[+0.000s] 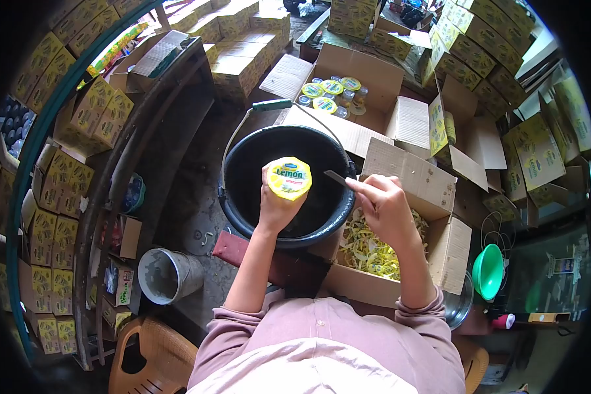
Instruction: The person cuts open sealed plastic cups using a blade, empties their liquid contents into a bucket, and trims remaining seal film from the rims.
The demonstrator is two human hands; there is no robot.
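My left hand point(272, 209) is closed around a cup, with its yellow foil lid point(290, 178) printed "Lemon" facing up. It is held over the mouth of a large black bucket point(235, 220), whose wire handle has a green grip. My right hand point(382, 200) pinches a thin flat knife blade point(337, 177), its tip pointing left over the bucket's right rim. The knife's handle is hidden in my fingers. Below my right hand, a cardboard box point(443, 256) holds a heap of yellow trimmings point(374, 253).
An open carton point(374, 75) ahead holds several yellow-lidded cups point(328, 88). Printed yellow cartons point(479, 46) are stacked all around. A grey bucket point(167, 276) and orange chair point(151, 354) stand at left. A green bowl point(487, 272) is at right.
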